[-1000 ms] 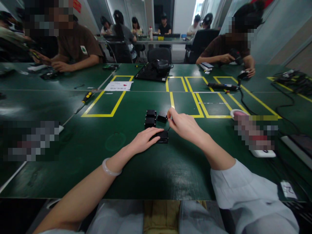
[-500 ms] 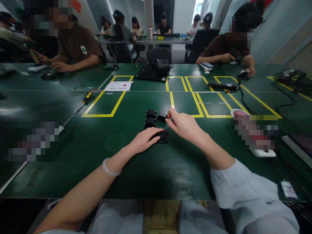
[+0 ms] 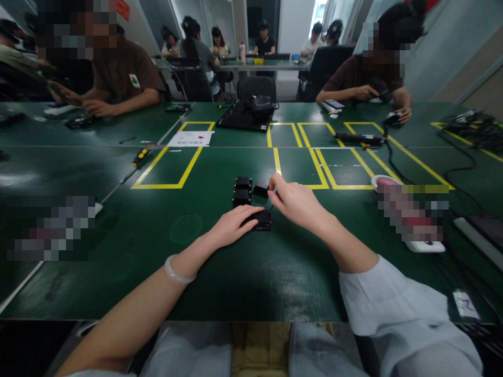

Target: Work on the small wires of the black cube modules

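Observation:
My left hand lies over a black block-shaped part on the table, its thumb along the near side and its fingers across the top. Just above it, my right hand is closed in a pinch. A thin dark piece runs from its fingertips down toward the block's right end; whether it is a wire or a slim tool I cannot tell. Left of the right fingertips is a small black piece. Beyond my left fingers, two black blocks with small shiny points on their sides stand in a row.
The green table bears yellow tape outlines and a paper sheet. A yellow-and-black screwdriver lies left. A black tray is at the back, a black pen-shaped tool at right. Two people work across the table.
Almost nothing differs. Both hands keep their places at the black block, and the small black piece beside the right fingertips looks slightly tilted compared with before.

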`<state>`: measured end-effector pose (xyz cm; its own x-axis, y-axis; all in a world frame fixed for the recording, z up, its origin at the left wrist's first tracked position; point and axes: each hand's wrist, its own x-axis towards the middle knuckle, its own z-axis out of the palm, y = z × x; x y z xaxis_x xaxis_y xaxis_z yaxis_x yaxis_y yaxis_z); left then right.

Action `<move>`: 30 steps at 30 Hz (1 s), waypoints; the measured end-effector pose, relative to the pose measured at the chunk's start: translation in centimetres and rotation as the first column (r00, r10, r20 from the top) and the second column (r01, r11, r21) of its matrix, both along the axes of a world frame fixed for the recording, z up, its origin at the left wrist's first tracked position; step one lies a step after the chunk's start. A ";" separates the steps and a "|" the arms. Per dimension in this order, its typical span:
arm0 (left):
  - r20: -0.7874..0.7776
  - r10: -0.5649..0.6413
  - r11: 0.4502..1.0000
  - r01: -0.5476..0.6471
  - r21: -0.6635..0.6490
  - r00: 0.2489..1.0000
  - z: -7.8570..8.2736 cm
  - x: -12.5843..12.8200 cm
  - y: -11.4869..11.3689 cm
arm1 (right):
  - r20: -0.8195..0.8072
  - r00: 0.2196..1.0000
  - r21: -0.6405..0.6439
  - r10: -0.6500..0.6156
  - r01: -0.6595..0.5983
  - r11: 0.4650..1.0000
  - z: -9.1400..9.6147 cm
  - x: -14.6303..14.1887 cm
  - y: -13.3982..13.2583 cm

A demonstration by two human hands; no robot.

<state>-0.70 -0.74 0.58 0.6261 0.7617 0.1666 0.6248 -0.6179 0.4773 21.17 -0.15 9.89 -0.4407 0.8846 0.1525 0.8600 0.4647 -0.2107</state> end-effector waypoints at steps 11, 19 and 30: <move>0.000 0.002 1.000 -0.002 -0.004 1.000 0.0 0.0 0.0 | 0.001 1.000 0.017 0.014 -0.014 1.000 -0.4 0.3 0.3; 0.009 -0.001 1.000 0.001 0.002 1.000 0.0 0.1 0.0 | -0.005 1.000 0.003 -0.008 0.008 1.000 -0.3 0.1 0.1; 0.009 -0.002 1.000 0.002 -0.002 1.000 0.1 0.0 -0.1 | -0.002 1.000 0.001 0.005 -0.005 1.000 -0.5 0.3 0.4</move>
<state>-0.66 -0.81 0.66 0.6260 0.7609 0.1708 0.6195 -0.6183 0.4836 21.45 0.22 9.44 -0.4448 0.8823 0.1539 0.8573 0.4691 -0.2119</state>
